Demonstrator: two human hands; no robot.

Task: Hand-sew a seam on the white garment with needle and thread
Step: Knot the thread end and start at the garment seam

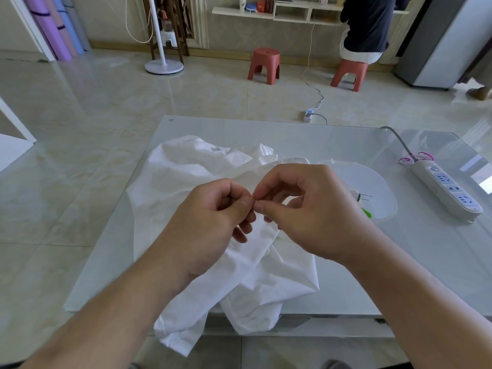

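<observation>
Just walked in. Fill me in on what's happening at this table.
A person is working over a white garment spread on a glass table. The left hand and right hand meet above the cloth, fingers pinched together on something tiny, seemingly a needle; no thread is clear enough to confirm. A clear dish holding small sewing bits sits to the right, beside a power strip.

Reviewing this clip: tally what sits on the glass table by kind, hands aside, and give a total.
White garment: 1
Clear plate: 1
Power strip: 1
Small green item on the plate, partly hidden: 1
Total: 4
</observation>
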